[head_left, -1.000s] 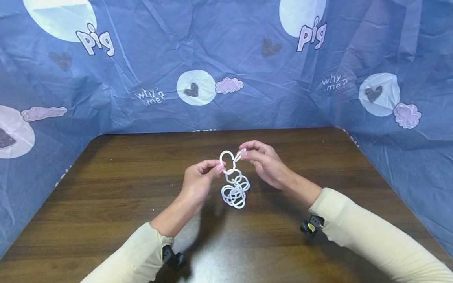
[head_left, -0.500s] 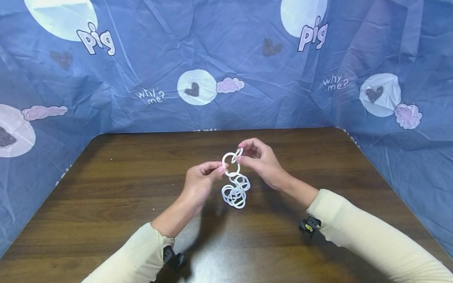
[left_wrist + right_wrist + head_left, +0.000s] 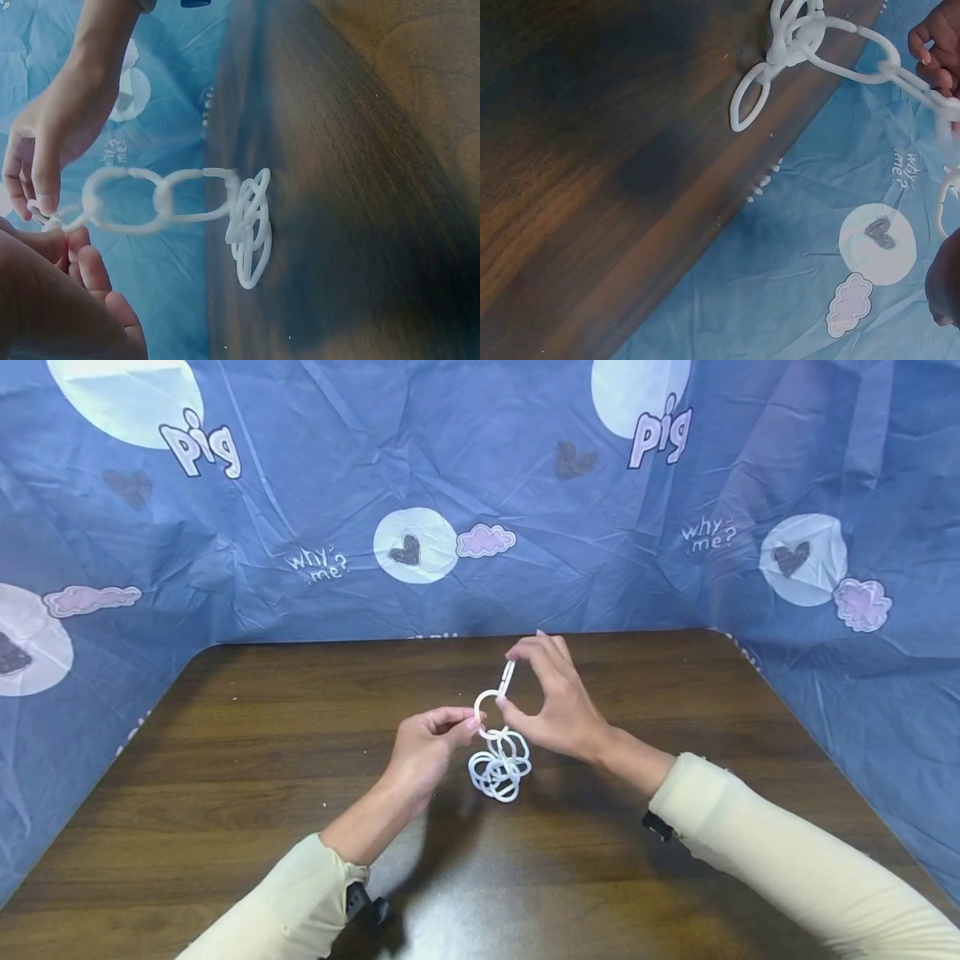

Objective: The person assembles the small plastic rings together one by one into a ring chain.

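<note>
A chain of white plastic rings runs from my hands down to a heap of linked rings (image 3: 501, 777) on the table. My left hand (image 3: 422, 747) pinches one upright ring (image 3: 478, 703) between thumb and forefinger. Just right of it, my right hand (image 3: 561, 706) holds an end link (image 3: 508, 675), seen edge-on, with thumb at its lower end and fingertips at its upper end. This link meets the left hand's ring near the right thumb; whether they are joined is hidden. In the left wrist view, linked rings (image 3: 124, 226) stretch between the hands and the heap.
The brown wooden table (image 3: 247, 802) extends all around the hands. Behind and at both sides hangs a blue printed cloth (image 3: 480, 452). Black wrist devices, such as the one (image 3: 367, 910) at the left sleeve, sit under both cuffs.
The right hand has risen slightly and its thumb and fingers have spread apart along the end link, which stands more upright. The left hand's ring has shifted slightly right and down.
</note>
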{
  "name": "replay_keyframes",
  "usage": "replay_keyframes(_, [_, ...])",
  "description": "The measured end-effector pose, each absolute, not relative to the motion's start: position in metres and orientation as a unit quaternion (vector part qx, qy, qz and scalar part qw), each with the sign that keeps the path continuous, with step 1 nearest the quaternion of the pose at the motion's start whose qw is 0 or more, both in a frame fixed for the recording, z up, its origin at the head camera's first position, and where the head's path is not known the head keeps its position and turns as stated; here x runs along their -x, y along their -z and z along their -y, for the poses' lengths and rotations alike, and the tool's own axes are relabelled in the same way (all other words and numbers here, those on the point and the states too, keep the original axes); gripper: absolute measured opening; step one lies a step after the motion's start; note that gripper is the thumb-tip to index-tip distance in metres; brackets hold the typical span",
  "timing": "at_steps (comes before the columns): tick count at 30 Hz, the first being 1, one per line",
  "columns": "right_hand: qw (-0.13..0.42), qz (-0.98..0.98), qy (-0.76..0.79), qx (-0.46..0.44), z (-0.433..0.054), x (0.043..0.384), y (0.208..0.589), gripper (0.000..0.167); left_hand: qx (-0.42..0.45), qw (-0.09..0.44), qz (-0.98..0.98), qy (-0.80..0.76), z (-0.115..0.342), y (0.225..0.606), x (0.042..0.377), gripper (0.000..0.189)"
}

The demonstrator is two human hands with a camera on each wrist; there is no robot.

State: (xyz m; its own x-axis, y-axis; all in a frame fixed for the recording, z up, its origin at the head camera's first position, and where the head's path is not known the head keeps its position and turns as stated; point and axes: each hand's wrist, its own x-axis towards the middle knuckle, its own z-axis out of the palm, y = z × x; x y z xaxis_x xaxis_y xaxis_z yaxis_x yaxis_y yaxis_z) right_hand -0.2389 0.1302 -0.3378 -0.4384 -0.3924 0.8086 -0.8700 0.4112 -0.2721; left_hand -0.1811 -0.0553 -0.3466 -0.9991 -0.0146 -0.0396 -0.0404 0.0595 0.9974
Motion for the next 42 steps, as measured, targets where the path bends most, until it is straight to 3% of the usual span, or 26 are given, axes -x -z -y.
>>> replay_keyframes(9, [0.335, 0.769, -0.327, -0.435, -0.130, 0.238, 0.339, 0.048, 0.024, -0.028, -0.722, -0.691, 0.057, 0.342, 0.182, 0.021])
replay_keyframes(18, [0.334, 0.760, -0.300, -0.470, -0.122, 0.235, 0.345, 0.048, -0.026, -0.073, -0.715, -0.695, 0.054, 0.337, 0.181, 0.021])
replay_keyframes(30, [0.342, 0.749, -0.252, -0.508, -0.113, 0.230, 0.344, 0.040, -0.032, -0.068, -0.716, -0.694, 0.052, 0.335, 0.180, 0.018])
replay_keyframes(42, [0.311, 0.788, -0.253, -0.468, -0.136, 0.234, 0.340, 0.052, 0.006, -0.062, -0.737, -0.673, 0.058, 0.335, 0.183, 0.015])
